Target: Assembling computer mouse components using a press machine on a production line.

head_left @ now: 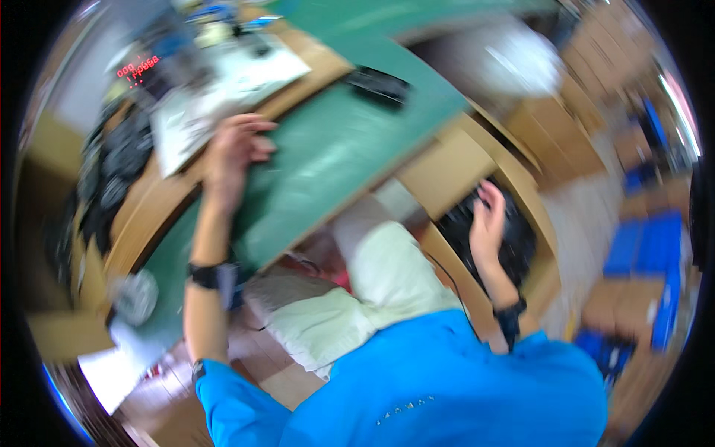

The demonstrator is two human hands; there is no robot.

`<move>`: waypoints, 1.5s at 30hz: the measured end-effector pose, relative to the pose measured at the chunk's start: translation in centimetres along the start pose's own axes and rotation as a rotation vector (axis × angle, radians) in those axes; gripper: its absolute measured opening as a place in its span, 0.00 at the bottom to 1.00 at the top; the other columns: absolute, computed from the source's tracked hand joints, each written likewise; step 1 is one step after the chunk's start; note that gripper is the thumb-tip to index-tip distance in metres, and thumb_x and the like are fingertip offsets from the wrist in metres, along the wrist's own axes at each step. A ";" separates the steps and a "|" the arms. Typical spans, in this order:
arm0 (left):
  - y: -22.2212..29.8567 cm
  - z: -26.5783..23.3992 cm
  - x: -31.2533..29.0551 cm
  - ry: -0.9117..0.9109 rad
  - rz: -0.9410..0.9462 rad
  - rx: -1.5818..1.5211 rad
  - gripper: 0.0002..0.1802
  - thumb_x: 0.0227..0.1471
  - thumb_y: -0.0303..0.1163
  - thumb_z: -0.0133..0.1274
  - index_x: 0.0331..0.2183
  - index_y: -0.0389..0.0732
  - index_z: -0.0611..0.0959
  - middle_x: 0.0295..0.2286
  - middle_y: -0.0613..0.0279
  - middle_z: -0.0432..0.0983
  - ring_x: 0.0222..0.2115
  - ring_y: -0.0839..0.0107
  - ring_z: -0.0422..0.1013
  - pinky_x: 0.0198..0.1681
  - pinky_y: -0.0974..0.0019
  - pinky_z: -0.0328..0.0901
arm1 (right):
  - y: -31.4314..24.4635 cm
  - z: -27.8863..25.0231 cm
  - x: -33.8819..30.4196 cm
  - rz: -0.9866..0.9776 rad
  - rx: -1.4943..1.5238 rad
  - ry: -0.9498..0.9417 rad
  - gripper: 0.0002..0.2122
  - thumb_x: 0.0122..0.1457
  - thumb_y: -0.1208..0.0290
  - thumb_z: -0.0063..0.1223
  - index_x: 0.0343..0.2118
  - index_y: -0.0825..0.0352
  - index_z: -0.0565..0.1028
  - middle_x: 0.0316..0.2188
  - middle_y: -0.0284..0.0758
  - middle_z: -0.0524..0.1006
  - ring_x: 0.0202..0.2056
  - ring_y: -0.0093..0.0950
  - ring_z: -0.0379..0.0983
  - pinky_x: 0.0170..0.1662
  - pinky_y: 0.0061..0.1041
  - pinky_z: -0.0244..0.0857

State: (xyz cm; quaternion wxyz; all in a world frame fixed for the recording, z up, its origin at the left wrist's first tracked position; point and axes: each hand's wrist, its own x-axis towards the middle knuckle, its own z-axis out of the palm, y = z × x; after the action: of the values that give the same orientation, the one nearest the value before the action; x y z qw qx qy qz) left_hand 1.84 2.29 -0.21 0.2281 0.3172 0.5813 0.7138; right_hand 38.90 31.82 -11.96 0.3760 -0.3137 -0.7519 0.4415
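Two hands work apart: the right hand (488,216) reaches, fingers loosely curled, into an open cardboard box (454,175) of dark items (521,238) beside the worktop (328,156), seemingly mid-pick, needing a firm grasp next, while the left hand (234,149) rests spread on the worktop's near edge.

Matt green mat (328,160) on wooden table (149,216); brown cardboard box (454,167); blue cloth shirt (447,380).
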 end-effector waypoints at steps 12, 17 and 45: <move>7.8 0.5 -3.4 0.174 0.381 0.603 0.09 0.62 0.26 0.51 0.44 0.37 0.77 0.32 0.62 0.77 0.30 0.77 0.69 0.36 0.70 0.67 | -19.7 15.7 1.7 -0.931 0.233 -0.603 0.15 0.59 0.75 0.51 0.49 0.70 0.75 0.49 0.46 0.75 0.50 0.47 0.71 0.56 0.44 0.65; 9.8 -11.3 -4.2 0.641 0.435 1.324 0.17 0.53 0.23 0.55 0.47 0.34 0.77 0.39 0.51 0.79 0.42 0.59 0.75 0.51 0.58 0.68 | -18.8 18.6 0.8 -0.824 0.065 -0.715 0.16 0.62 0.66 0.54 0.50 0.67 0.76 0.55 0.44 0.71 0.57 0.47 0.65 0.59 0.46 0.62; 7.9 -17.1 -11.7 0.965 0.272 1.326 0.12 0.68 0.35 0.46 0.44 0.36 0.77 0.41 0.45 0.76 0.41 0.40 0.74 0.44 0.46 0.70 | -32.3 40.9 -0.8 -1.489 -0.422 -0.628 0.28 0.61 0.54 0.59 0.58 0.71 0.72 0.57 0.53 0.73 0.62 0.47 0.64 0.65 0.47 0.53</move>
State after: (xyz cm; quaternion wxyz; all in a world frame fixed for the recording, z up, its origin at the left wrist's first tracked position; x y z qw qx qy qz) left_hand -1.97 -19.31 3.19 -0.3686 0.1126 0.8718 0.3022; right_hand 0.36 0.30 3.45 0.2758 0.3393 -0.8993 -0.0057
